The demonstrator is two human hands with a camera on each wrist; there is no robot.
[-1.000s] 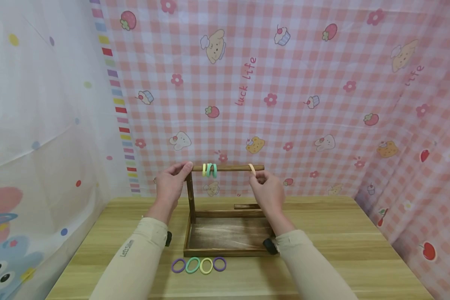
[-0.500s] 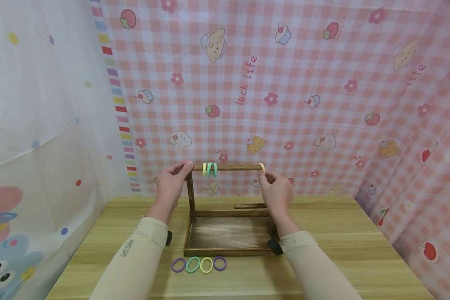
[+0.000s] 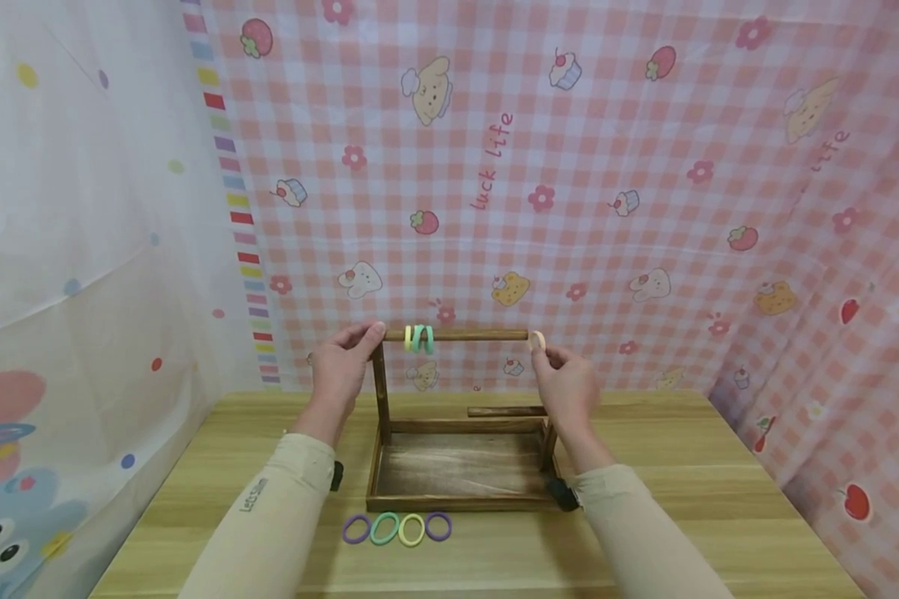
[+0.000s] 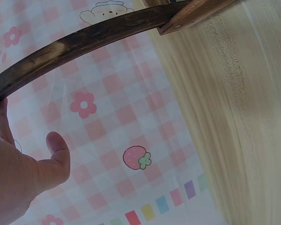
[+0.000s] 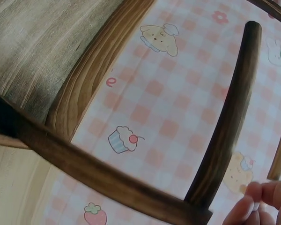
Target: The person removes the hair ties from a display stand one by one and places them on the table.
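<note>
A wooden rack (image 3: 460, 502) stands on the table, its tray at the base and a long top bar (image 3: 479, 335) above. My left hand (image 3: 340, 366) holds the bar's left end, thumb on top, where it meets the post (image 4: 84, 44). One yellow and two green hair ties (image 3: 423, 339) hang on the bar near that hand. Just off the bar's free right end, my right hand (image 3: 569, 384) pinches a pale yellow hair tie (image 3: 537, 340) between thumb and finger. In the right wrist view the right fingertips (image 5: 254, 190) show near the bar end, the tie barely visible.
A shorter, lower bar (image 3: 502, 412) juts left from the rack's right post (image 3: 549, 445). In front of the tray lie a purple hair tie (image 3: 356, 529), a green one (image 3: 384, 528), a yellow one (image 3: 412, 530) and another purple one (image 3: 439, 526). A checked curtain hangs behind the table.
My right hand has slid the pale yellow hair tie rightward along the top bar and off its free end. The left hand stays put.
</note>
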